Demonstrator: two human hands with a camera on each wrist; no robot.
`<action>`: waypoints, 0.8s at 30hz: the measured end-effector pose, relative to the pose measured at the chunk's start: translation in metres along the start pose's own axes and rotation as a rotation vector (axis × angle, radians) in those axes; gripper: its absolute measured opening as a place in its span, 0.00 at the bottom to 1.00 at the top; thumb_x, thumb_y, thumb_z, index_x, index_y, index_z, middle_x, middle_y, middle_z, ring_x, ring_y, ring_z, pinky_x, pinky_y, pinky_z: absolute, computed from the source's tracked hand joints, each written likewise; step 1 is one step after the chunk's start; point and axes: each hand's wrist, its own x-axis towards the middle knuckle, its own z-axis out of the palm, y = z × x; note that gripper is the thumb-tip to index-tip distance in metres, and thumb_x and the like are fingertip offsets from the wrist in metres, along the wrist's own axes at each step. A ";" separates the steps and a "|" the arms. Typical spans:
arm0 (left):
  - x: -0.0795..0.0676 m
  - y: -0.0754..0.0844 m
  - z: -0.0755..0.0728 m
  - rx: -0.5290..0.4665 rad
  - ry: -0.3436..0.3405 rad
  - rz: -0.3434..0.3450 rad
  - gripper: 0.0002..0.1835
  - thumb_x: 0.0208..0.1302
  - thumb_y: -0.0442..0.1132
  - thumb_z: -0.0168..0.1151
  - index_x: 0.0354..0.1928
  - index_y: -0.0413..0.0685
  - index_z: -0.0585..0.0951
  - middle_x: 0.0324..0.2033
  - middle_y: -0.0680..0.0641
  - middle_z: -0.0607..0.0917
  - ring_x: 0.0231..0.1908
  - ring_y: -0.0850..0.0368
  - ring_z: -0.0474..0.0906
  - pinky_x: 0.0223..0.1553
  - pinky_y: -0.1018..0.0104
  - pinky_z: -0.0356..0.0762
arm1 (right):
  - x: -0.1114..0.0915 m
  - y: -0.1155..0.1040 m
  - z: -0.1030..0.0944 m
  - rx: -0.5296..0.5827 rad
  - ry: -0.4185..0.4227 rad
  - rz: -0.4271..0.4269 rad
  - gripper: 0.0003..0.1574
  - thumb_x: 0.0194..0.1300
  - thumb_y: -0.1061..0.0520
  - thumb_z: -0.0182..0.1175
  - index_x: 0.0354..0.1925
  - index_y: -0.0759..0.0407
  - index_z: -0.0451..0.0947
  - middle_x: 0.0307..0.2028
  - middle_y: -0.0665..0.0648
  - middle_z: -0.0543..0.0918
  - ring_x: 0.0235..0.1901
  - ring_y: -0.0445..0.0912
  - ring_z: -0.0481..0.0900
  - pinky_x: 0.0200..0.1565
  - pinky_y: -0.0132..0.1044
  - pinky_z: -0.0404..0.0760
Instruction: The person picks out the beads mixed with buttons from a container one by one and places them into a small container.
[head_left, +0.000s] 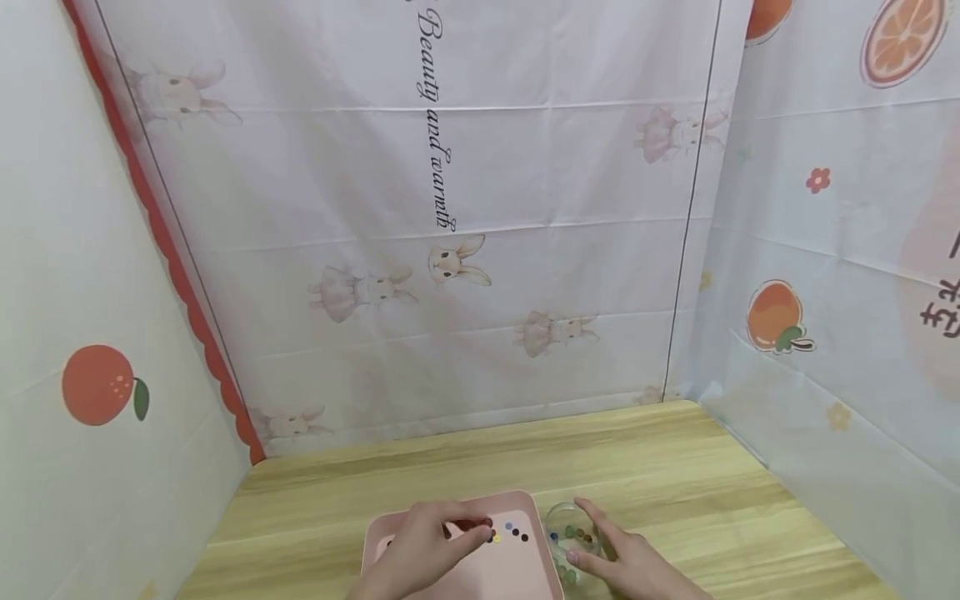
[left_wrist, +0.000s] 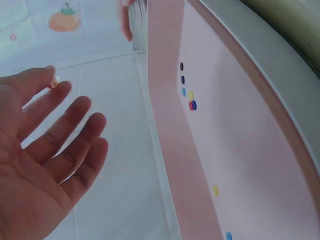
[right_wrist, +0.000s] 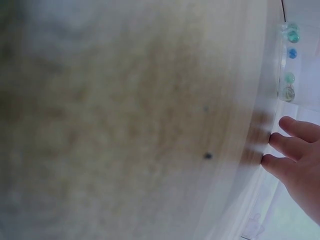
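Note:
My left hand (head_left: 431, 542) is over the pink tray (head_left: 527, 508). Between its thumb and index fingertips it pinches a small orange-and-white piece (left_wrist: 53, 84), whose kind I cannot tell, while the other fingers spread loosely. Small coloured discs lie in the tray, among them a yellow disc (left_wrist: 216, 190) and a blue disc (left_wrist: 229, 235). At the tray's right side stands a clear round container (head_left: 557, 510) with green, blue and brown marbles in it. My right hand (head_left: 626, 562) grips this container, index finger at the far rim and thumb at the near side.
The tray and container stand near the front of the wood-grain table (head_left: 675, 467). A printed cloth (head_left: 487, 333) hangs behind the table's back edge, with more cloth walls to the left and right. A dark speck (right_wrist: 208, 156) shows on the tabletop.

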 end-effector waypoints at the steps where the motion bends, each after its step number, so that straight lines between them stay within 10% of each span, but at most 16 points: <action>1: 0.002 0.000 0.002 -0.007 0.016 -0.003 0.09 0.74 0.53 0.67 0.47 0.65 0.91 0.40 0.61 0.92 0.40 0.72 0.83 0.37 0.72 0.76 | 0.000 0.000 0.000 -0.001 -0.001 -0.001 0.53 0.74 0.33 0.60 0.84 0.50 0.52 0.65 0.81 0.76 0.60 0.77 0.79 0.53 0.79 0.75; 24: 0.038 -0.006 0.055 -0.116 0.116 0.002 0.13 0.73 0.50 0.67 0.50 0.55 0.92 0.42 0.53 0.93 0.38 0.70 0.82 0.34 0.72 0.78 | 0.002 0.005 0.000 0.028 -0.030 -0.005 0.52 0.76 0.34 0.59 0.84 0.51 0.50 0.66 0.82 0.75 0.59 0.77 0.79 0.53 0.77 0.77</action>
